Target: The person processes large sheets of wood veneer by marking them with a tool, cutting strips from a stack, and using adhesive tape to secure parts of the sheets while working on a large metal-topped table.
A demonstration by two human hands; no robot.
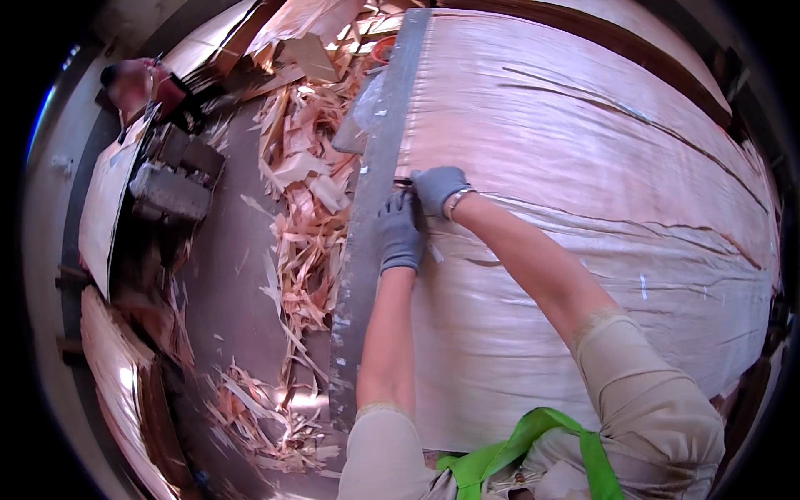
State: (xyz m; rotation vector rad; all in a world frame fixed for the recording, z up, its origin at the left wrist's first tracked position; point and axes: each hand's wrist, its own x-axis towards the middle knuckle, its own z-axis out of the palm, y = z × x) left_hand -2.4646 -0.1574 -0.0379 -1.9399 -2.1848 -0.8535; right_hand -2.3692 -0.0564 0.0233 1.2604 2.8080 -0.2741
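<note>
A broad stack of thin, pale pinkish wood veneer (pixel 533 142) lies before me, its top sheet wrinkled and split in long cracks. My right hand (pixel 442 188), in a grey glove, is closed at the left edge of the sheet. From its fist a small dark tool (pixel 402 182) sticks out to the left; most of it is hidden, so its exact kind cannot be made out. Just below, my gloved left hand (pixel 400 232) rests on the sheet's edge with fingers stretched forward. A grey strip (pixel 358 267) runs along that edge, left of both hands.
Torn veneer scraps (pixel 308 242) are heaped on the floor (pixel 229 250) left of the stack. At far left, a person (pixel 154 87) is near grey blocks (pixel 171 192) and another veneer stack (pixel 108 217). More veneer (pixel 658 37) lies beyond mine.
</note>
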